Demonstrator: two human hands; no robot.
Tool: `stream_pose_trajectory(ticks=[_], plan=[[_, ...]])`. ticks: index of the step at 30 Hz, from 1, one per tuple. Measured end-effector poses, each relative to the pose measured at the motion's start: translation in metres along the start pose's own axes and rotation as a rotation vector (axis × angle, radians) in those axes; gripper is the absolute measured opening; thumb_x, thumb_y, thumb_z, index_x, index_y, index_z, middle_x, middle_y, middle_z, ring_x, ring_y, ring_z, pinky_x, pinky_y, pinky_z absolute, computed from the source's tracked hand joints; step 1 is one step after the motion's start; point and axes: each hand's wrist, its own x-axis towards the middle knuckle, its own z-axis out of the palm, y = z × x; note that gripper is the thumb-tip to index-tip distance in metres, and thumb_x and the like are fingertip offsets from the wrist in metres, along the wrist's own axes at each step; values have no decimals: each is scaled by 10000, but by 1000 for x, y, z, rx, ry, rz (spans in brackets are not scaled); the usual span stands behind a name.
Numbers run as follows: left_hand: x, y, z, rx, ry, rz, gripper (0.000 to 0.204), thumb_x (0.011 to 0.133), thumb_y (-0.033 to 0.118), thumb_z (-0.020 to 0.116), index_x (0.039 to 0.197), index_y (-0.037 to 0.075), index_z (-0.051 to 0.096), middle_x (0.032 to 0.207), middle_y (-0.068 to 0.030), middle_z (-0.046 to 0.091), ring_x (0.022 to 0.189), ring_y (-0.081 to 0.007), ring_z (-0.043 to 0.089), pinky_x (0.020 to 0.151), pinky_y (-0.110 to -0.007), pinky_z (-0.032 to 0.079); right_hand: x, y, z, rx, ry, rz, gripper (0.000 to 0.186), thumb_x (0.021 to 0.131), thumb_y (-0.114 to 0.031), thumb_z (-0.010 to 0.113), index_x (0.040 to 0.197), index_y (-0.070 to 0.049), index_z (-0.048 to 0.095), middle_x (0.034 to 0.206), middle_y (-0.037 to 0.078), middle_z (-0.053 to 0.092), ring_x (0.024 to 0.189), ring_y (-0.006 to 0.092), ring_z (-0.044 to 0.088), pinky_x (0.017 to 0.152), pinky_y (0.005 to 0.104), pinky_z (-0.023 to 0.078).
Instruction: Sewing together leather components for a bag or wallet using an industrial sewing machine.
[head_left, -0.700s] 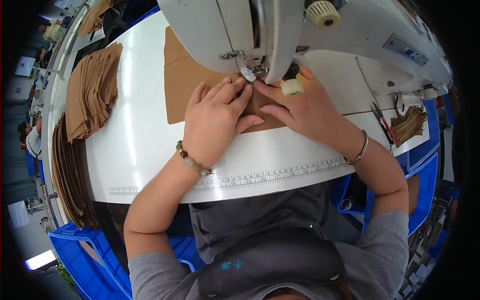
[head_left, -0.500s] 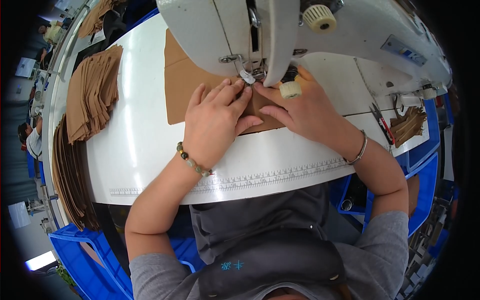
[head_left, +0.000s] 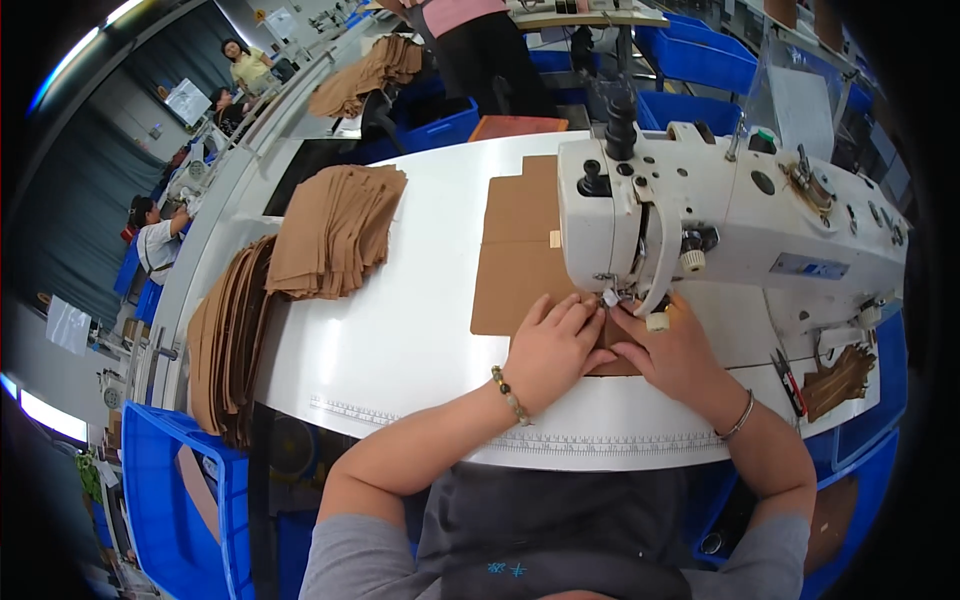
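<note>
A flat brown sheet (head_left: pixel 515 275) of leather-like material lies on the white table, running under the head of a white sewing machine (head_left: pixel 615 215). My left hand (head_left: pixel 560 345) rests on this sheet with its fingers stretched toward the presser foot (head_left: pixel 612 297), the thumb held apart. On the other side of the foot is my right hand (head_left: pixel 670 345), pressing the sheet's near part with index finger and thumb spread; its remaining fingers are partly hidden behind a cream knob (head_left: pixel 657 322). Neither hand is wrapped around anything.
Stacks of brown pieces (head_left: pixel 335 230) stand at the left, with darker-edged ones (head_left: pixel 230 340) nearer. Red-handled snips (head_left: pixel 790 385) and brown strips (head_left: pixel 838 382) lie right. A ruler strip (head_left: pixel 600 443) marks the near table edge. Blue bins (head_left: pixel 185 500) flank the table. A person (head_left: pixel 480 50) stands beyond.
The view has tilted up and away, so more of the machine and room shows. Both hands stay on the brown sheet beside the presser foot, with little visible movement.
</note>
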Motion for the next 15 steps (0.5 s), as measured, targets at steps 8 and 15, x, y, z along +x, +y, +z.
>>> stream_pose_trajectory(ticks=[8,15], plan=[[-3,0,1,14,-30,-7,514,942,470,669,1282,86,696,1312,-64,655,1301,-238,593,1111,-472,433,-6,-1,-1,-2,-26,2,433,928,-294,707,1294,-63,692,1197,122,717,1147,336,641,1130,488,418],[-2,1,1,24,-18,-13,515,941,469,671,1290,91,696,1306,-64,659,1302,-237,592,1110,-468,435,-5,-4,-3,-19,-24,2,438,929,-303,706,1295,-63,690,1228,118,703,1162,326,628,1104,465,434]])
